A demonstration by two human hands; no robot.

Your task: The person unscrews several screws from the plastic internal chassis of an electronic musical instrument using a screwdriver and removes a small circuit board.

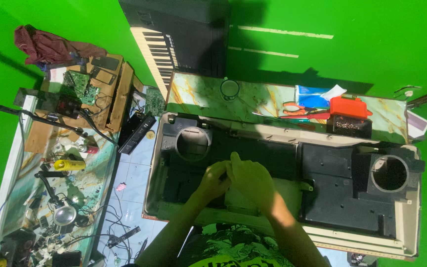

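A long black and beige plastic casing [337,183] lies across a marble-patterned table [268,99], with a round speaker opening at its left end [192,143] and another at its right end [389,173]. My left hand [212,181] and my right hand [249,179] meet over the casing's middle, close together and touching, fingers curled on a spot inside the casing. What they pinch is hidden under the fingers.
On the table behind the casing lie orange-handled pliers [297,108], an orange and black box [349,114], a blue packet [311,95] and a round cup [230,89]. A piano keyboard [156,54] leans behind. A cluttered side bench [65,178] with circuit boards stands left.
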